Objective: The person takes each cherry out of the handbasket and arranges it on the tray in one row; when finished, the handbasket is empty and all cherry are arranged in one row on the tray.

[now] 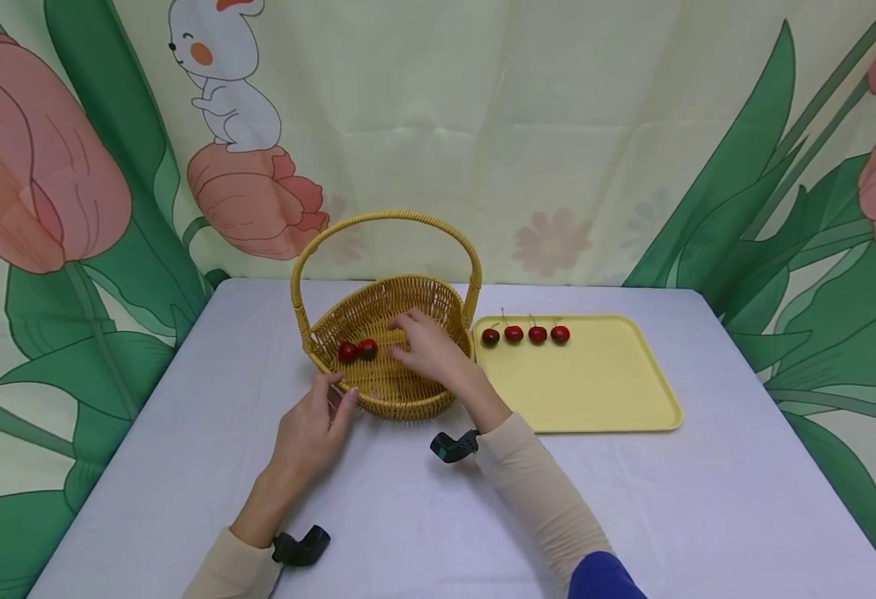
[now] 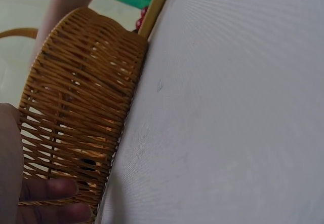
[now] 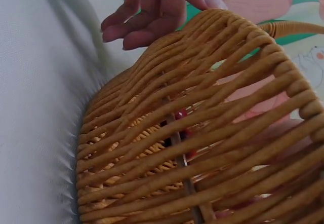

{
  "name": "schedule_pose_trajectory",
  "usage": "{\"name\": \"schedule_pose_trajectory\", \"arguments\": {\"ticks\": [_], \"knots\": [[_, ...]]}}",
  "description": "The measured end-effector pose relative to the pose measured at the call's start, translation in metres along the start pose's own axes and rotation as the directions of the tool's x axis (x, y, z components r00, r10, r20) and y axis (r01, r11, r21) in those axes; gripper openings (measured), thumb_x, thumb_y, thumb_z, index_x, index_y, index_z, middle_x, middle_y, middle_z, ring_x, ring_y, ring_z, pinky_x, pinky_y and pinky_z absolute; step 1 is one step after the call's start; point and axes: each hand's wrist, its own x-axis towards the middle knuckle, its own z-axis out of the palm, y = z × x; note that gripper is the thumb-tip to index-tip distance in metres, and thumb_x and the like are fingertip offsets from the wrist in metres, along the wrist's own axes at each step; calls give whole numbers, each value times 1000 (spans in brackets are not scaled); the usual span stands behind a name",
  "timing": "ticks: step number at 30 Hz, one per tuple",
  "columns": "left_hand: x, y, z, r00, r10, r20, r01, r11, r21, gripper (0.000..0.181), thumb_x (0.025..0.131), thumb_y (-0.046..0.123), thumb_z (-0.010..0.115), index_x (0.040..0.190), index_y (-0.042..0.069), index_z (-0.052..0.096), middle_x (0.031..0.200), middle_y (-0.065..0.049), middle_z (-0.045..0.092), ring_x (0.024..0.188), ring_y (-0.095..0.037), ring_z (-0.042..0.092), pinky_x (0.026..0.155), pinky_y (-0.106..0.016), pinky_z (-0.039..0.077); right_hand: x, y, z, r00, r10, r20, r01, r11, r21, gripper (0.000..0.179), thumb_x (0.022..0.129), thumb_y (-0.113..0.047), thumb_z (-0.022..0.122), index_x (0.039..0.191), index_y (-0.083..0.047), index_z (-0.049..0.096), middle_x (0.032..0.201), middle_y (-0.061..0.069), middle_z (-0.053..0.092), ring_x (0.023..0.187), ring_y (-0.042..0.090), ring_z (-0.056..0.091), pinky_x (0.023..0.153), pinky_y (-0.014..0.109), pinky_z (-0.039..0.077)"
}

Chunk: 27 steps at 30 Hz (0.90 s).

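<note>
Head view: The right hand point(image 1: 430, 353) is hovering inside the basket point(image 1: 408, 409), fingers loosely parted, grasping nothing. Two cherries point(image 1: 367, 349) are lying side by side toward the basket's left, just beyond its fingertips. Four other cherries point(image 1: 537, 335) are sitting in a row along the tray point(image 1: 580, 387)'s far edge. Each cherry is probably calling for a light pinch; hard squeezing could bruise it.

Left wrist view: The left hand point(image 2: 48, 201) is bracing the wicker wall from outside, fingers extended and unclenched. Light, even contact should suffice; pushing could slide the basket across the table point(image 2: 217, 112).

Right wrist view: One left-hand digit is touching the rim; the others are hanging relaxed outside. Red fruit is showing partly through the weave.
</note>
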Motion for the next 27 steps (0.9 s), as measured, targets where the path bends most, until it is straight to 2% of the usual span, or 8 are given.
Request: {"name": "schedule_pose_trajectory", "arguments": {"ticks": [4, 7, 13, 18, 27], "knots": [[0, 0, 0, 1000, 1, 3, -1, 1000, 3, 42, 103, 36, 54, 131, 6, 51, 79, -2, 61, 62, -8, 48, 54, -24, 40, 4, -1, 2, 999, 5, 40, -4, 1000, -18, 43, 97, -26, 67, 135, -9, 57, 136, 11, 53, 118, 24, 59, 100, 39, 51], [1, 0, -1, 1000, 3, -3, -3, 1000, 8, 41, 103, 36, 54, 131, 6, 51, 78, -3, 60, 61, -9, 48, 54, -24, 39, 7, -2, 3, 997, -7, 80, 10, 999, -43, 45, 97, -25, 66, 138, -9, 55, 137, 11, 52, 118, 24, 59, 100, 38, 51], [1, 1, -1, 1000, 2, 3, -2, 1000, -1, 41, 103, 35, 54, 131, 5, 51, 79, -3, 60, 61, -8, 47, 54, -24, 38, 17, -9, 5, 982, -66, 175, 89, 988, -127, 51, 96, -22, 68, 143, -11, 52, 143, 9, 50, 126, 23, 57, 105, 36, 49], [1, 1, 2, 1000, 8, 8, -8, 1000, -13, 42, 103, 35, 54, 131, 4, 52, 80, -2, 61, 62, -8, 47, 54, -23, 39, 22, -13, 11, 963, -125, 240, 168, 972, -165, 46, 98, -18, 64, 142, -9, 53, 143, 9, 53, 128, 21, 56, 108, 35, 46], [1, 0, 1, 1000, 18, -13, -18, 1000, 5, 40, 102, 33, 55, 130, 5, 52, 77, -2, 60, 60, -8, 46, 53, -23, 38, 27, -12, 19, 955, -139, 261, 192, 963, -190, 39, 99, -18, 64, 137, -11, 58, 135, 5, 56, 123, 19, 59, 105, 33, 48]]}}
